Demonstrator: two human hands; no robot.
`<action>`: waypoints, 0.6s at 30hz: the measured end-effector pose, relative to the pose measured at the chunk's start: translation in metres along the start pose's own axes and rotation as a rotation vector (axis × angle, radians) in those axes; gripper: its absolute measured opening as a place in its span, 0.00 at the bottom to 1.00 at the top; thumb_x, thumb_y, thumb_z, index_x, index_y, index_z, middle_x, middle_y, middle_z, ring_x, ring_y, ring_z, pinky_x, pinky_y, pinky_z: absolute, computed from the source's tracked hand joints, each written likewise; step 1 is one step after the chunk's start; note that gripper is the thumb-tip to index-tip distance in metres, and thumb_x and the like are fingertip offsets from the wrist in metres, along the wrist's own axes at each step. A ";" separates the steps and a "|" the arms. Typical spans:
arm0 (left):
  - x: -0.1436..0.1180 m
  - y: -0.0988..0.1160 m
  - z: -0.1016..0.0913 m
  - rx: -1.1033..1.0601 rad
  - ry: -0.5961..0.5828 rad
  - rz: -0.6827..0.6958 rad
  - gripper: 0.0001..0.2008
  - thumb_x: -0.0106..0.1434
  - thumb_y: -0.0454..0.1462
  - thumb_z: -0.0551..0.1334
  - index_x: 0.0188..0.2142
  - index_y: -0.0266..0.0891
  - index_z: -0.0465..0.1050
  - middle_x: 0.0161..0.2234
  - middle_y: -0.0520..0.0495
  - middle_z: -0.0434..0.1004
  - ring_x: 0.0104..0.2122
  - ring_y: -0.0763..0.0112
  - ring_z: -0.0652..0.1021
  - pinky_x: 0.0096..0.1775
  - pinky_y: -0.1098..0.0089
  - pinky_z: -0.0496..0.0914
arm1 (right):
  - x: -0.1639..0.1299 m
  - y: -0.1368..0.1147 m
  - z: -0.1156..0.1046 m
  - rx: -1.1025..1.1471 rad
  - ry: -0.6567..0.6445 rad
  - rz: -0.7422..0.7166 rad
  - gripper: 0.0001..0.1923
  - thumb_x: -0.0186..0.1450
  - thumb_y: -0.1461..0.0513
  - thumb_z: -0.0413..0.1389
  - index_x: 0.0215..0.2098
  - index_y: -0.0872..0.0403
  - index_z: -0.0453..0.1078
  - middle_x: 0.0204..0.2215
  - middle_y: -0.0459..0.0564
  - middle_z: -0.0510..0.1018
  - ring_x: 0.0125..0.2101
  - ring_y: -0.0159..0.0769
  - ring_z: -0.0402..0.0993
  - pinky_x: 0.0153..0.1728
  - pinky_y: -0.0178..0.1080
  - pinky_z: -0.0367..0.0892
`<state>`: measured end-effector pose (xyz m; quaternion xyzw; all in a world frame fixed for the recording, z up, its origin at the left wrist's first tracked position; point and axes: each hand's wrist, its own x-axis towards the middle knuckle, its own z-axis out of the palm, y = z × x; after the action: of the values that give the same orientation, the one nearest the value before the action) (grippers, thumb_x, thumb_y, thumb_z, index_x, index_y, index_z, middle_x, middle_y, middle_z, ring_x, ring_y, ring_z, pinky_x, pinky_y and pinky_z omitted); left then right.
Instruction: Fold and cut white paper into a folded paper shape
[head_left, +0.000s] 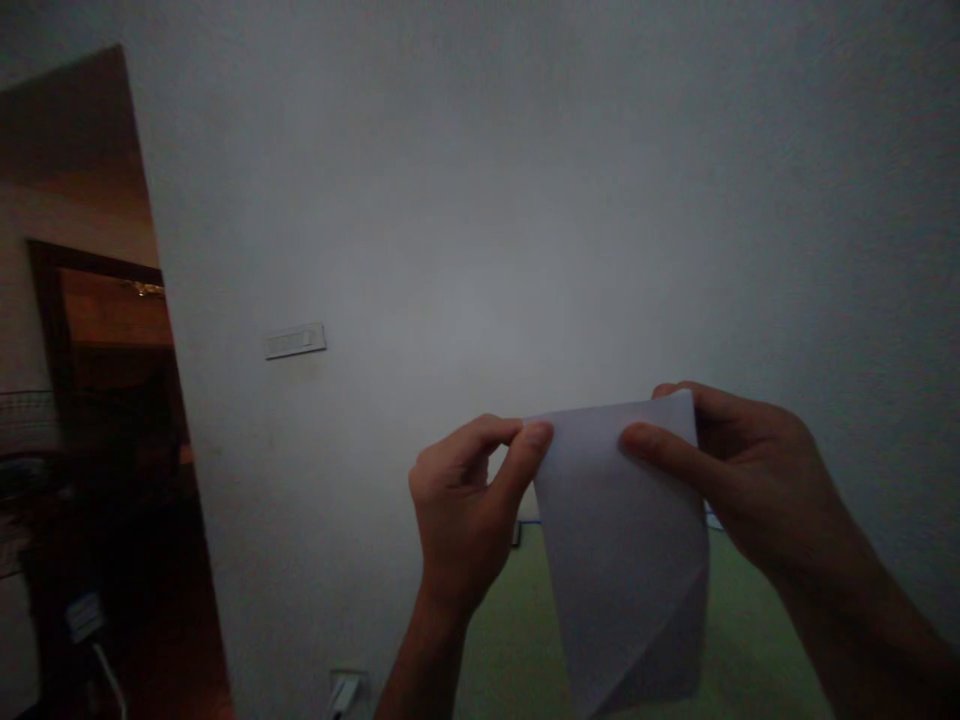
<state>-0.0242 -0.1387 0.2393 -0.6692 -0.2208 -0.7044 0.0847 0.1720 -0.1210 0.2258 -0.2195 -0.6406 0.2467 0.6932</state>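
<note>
A white sheet of paper (615, 560) hangs upright between my two hands, with a diagonal fold or crease across its lower right part. My left hand (472, 500) pinches its top left corner between thumb and forefinger. On the other side, my right hand (742, 470) grips the top right part, thumb on the near face and fingers behind the sheet. The paper's bottom edge is partly cut off by the frame.
Behind the paper lies a green surface (510, 640) against a pale wall (465, 240). A switch plate (295, 341) is on the wall, with a plugged socket (347, 690) low down. At left, a doorway opens onto a dark room (112, 420).
</note>
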 end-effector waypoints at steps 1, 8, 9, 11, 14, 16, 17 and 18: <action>0.000 0.000 0.000 0.005 -0.001 0.007 0.07 0.63 0.38 0.70 0.28 0.42 0.80 0.24 0.55 0.80 0.24 0.76 0.78 0.28 0.75 0.72 | 0.000 0.000 0.000 0.001 -0.001 0.004 0.15 0.56 0.52 0.71 0.29 0.52 0.73 0.21 0.43 0.74 0.19 0.31 0.70 0.16 0.31 0.65; 0.001 0.001 -0.001 0.039 -0.012 0.030 0.08 0.64 0.38 0.69 0.28 0.41 0.79 0.24 0.55 0.79 0.23 0.76 0.77 0.27 0.75 0.70 | 0.001 0.002 -0.001 0.004 -0.021 -0.032 0.15 0.57 0.53 0.70 0.27 0.52 0.72 0.21 0.43 0.73 0.19 0.30 0.69 0.15 0.30 0.64; 0.001 0.001 -0.001 0.046 -0.010 0.029 0.09 0.64 0.39 0.68 0.28 0.41 0.79 0.23 0.55 0.79 0.23 0.76 0.76 0.27 0.75 0.70 | 0.001 0.002 -0.001 0.001 -0.021 -0.030 0.15 0.57 0.53 0.70 0.27 0.52 0.72 0.21 0.44 0.73 0.20 0.30 0.70 0.16 0.30 0.65; 0.001 0.001 -0.001 0.054 -0.011 0.023 0.09 0.64 0.39 0.68 0.27 0.41 0.79 0.23 0.54 0.78 0.23 0.75 0.76 0.27 0.74 0.70 | 0.002 0.002 -0.001 0.006 -0.026 -0.027 0.15 0.57 0.53 0.70 0.28 0.53 0.72 0.22 0.44 0.73 0.20 0.31 0.70 0.17 0.30 0.66; 0.000 0.000 -0.002 0.035 -0.012 0.018 0.08 0.64 0.38 0.69 0.28 0.41 0.79 0.24 0.55 0.79 0.23 0.76 0.76 0.27 0.75 0.71 | 0.002 0.001 -0.001 0.030 -0.036 -0.033 0.15 0.57 0.53 0.70 0.27 0.52 0.72 0.21 0.44 0.73 0.20 0.31 0.70 0.17 0.29 0.66; 0.000 -0.002 -0.001 0.015 -0.014 0.016 0.07 0.64 0.38 0.69 0.29 0.41 0.79 0.25 0.54 0.79 0.24 0.75 0.77 0.28 0.75 0.71 | 0.002 0.002 -0.001 0.034 -0.036 -0.032 0.15 0.57 0.53 0.70 0.27 0.52 0.72 0.20 0.43 0.72 0.20 0.30 0.69 0.16 0.29 0.65; -0.001 -0.002 -0.001 0.008 -0.015 0.015 0.07 0.64 0.38 0.69 0.29 0.41 0.79 0.25 0.54 0.79 0.24 0.75 0.77 0.28 0.74 0.72 | 0.002 0.002 -0.001 0.028 -0.033 -0.029 0.15 0.57 0.53 0.70 0.28 0.52 0.72 0.20 0.43 0.72 0.19 0.30 0.69 0.15 0.29 0.64; -0.001 -0.003 -0.001 0.004 -0.013 0.014 0.07 0.64 0.39 0.69 0.29 0.41 0.79 0.25 0.53 0.79 0.25 0.74 0.77 0.28 0.74 0.72 | 0.002 0.002 -0.002 0.020 -0.027 -0.029 0.15 0.58 0.52 0.69 0.28 0.52 0.73 0.20 0.43 0.72 0.18 0.29 0.68 0.15 0.29 0.63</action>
<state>-0.0265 -0.1371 0.2380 -0.6753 -0.2181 -0.6989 0.0892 0.1737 -0.1180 0.2255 -0.1999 -0.6507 0.2459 0.6901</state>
